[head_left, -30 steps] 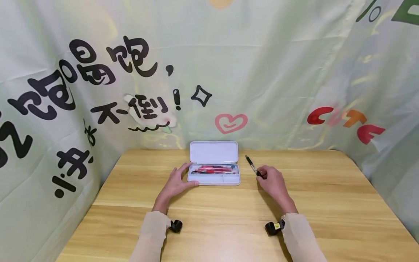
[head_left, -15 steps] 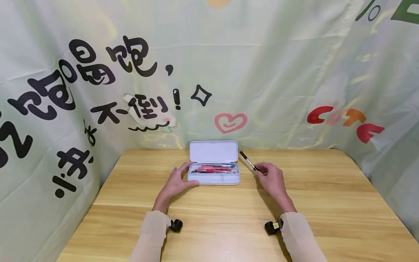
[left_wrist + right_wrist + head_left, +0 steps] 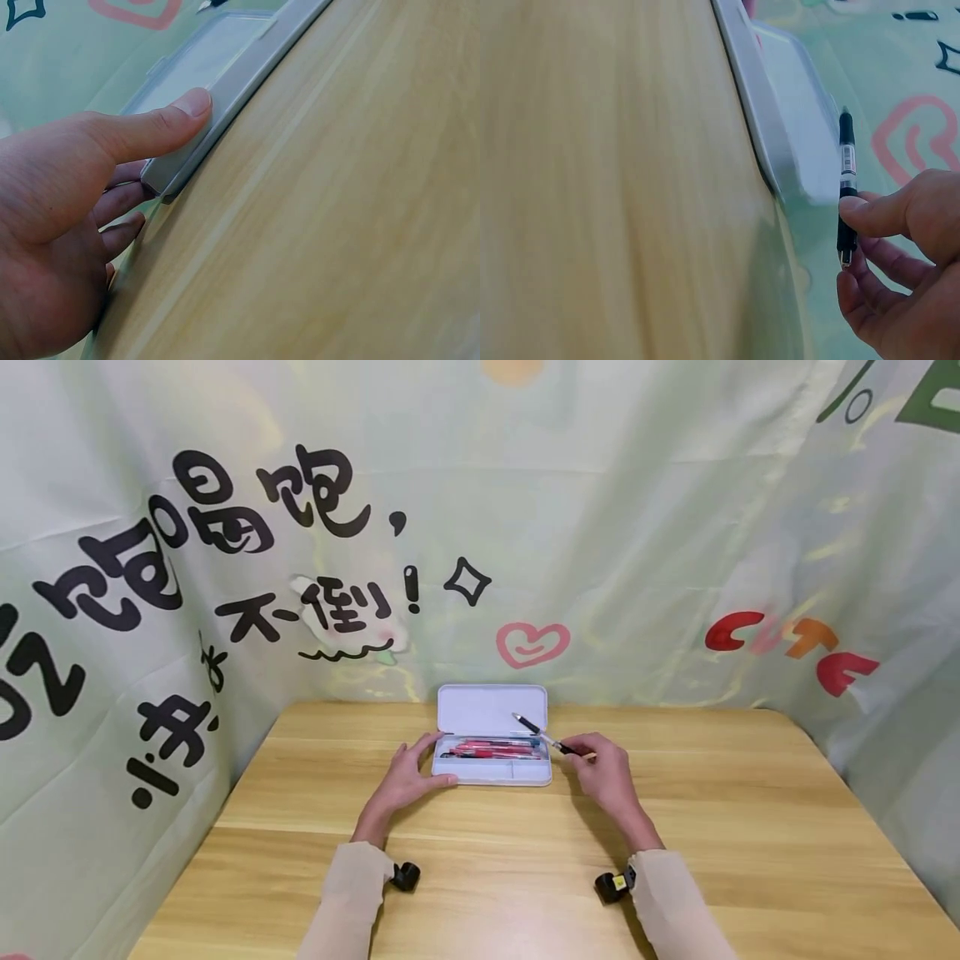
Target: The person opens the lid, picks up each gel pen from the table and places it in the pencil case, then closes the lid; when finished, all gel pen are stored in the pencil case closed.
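Note:
A white pencil case [image 3: 472, 771] lies with its lid up at the table's far side, several red and dark pens [image 3: 491, 750] in its long rear compartment. My left hand [image 3: 405, 781] holds the case's left end; in the left wrist view the thumb [image 3: 161, 127] lies along the front edge, the fingers partly hidden at the end. Thumb and fingers of my right hand [image 3: 603, 772] pinch a black pen [image 3: 538, 732] near its clicker end. The pen is tilted, its tip pointing up-left in front of the lid. In the right wrist view a barcode label shows on the pen [image 3: 847, 161].
The wooden table [image 3: 495, 868] reaches back to a printed curtain [image 3: 615, 527]. Two small front compartments of the case, split by a divider, show bare bottoms. A black camera sits on each wrist, the right one [image 3: 615, 885] with a yellow label.
My right hand has moved left with the pen, from beside the case to over its right end, and the pen has turned to point further left. The left hand has stayed on the case.

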Action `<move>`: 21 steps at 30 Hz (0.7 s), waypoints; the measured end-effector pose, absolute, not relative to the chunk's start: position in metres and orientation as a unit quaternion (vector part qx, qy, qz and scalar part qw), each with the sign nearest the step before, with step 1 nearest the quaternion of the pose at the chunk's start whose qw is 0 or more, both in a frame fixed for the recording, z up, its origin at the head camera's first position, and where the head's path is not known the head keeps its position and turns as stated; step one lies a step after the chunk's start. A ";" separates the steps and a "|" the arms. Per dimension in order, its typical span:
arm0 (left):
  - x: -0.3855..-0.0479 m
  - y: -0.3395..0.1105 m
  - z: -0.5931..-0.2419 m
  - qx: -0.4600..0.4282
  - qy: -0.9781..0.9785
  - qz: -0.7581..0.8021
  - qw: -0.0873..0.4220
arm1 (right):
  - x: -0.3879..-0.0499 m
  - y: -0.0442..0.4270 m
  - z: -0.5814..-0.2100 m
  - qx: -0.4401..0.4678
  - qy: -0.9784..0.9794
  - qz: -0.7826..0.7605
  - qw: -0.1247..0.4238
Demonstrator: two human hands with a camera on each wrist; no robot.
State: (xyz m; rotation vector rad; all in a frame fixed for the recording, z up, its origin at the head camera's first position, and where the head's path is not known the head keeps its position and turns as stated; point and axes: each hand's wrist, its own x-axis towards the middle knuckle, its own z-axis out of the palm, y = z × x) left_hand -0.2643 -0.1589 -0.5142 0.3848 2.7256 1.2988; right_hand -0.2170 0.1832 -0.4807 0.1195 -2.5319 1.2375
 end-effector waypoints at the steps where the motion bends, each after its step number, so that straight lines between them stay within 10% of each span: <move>1: -0.264 -0.159 -0.515 0.129 0.895 0.425 0.048 | -0.218 0.179 -0.482 0.049 -0.887 0.430 0.160; 21: -0.261 -0.157 -0.510 0.111 0.889 0.442 0.051 | -0.253 0.136 -0.489 0.132 -0.891 0.422 0.106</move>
